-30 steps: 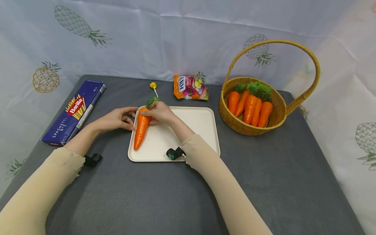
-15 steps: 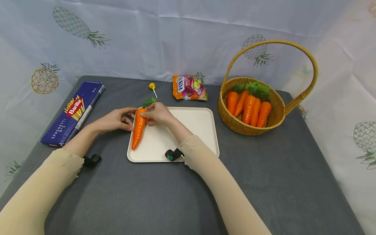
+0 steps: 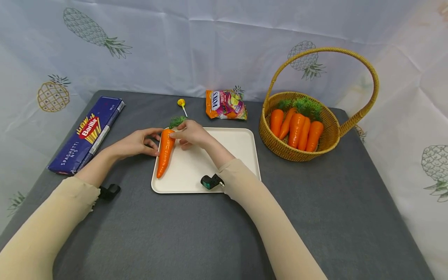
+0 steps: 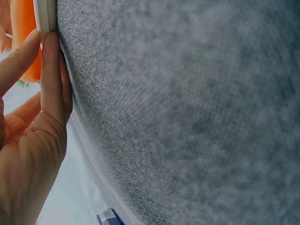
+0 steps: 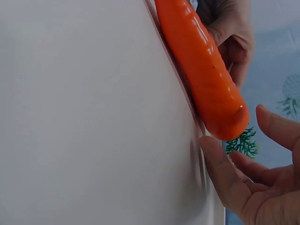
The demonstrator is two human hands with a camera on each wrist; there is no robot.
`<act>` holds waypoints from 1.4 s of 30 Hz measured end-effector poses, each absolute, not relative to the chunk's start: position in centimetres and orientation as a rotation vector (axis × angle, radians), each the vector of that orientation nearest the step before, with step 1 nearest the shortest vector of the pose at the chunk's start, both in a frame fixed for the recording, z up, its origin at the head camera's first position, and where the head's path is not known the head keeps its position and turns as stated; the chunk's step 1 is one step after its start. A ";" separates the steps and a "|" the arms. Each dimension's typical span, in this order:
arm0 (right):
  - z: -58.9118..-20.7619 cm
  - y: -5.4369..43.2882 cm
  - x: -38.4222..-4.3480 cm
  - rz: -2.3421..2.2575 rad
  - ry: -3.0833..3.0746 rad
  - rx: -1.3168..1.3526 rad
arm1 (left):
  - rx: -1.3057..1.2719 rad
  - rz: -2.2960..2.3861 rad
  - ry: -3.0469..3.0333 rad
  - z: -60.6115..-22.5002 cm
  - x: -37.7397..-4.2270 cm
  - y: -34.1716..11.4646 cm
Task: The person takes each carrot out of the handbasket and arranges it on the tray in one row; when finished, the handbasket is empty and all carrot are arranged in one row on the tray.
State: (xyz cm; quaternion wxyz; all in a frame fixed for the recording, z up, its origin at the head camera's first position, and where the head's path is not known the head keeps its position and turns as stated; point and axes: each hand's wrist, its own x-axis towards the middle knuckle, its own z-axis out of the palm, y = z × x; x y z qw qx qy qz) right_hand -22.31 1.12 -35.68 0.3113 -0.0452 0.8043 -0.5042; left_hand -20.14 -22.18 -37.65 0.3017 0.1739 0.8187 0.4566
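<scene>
Carrot (image 3: 165, 153): lying along the left rim of the tray (image 3: 231, 171), leaves (image 3: 177, 122) toward the far edge of the surface (image 3: 157, 233). Right grip (image 3: 192, 135): parted wide at the carrot's thick end, nothing held. Left grip (image 3: 136, 144): fingers extended, touching the tray rim. Surface's far right corner: basket (image 3: 272, 144) containing carrots. Left edge: spaghetti box (image 3: 87, 134).

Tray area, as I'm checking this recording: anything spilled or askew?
Nothing looks spilled. Only the single carrot stands out: slanted along the left edge of the tray, greens past the far rim, while others sit in the wicker basket.
</scene>
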 end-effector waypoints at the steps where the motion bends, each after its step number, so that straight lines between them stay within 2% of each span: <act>1: -35.6 1.2 -22.4 -1.320 2.134 -0.126 | 0.458 1.210 2.172 -37.7 -20.1 -22.2; 20: -33.6 4.9 -23.7 -1.440 2.203 -0.279 | 0.427 1.180 2.195 -37.6 -20.0 -22.0; 42: -26.2 10.7 -23.2 -1.576 2.248 -0.444 | 0.453 1.190 2.202 -37.6 -20.0 -22.0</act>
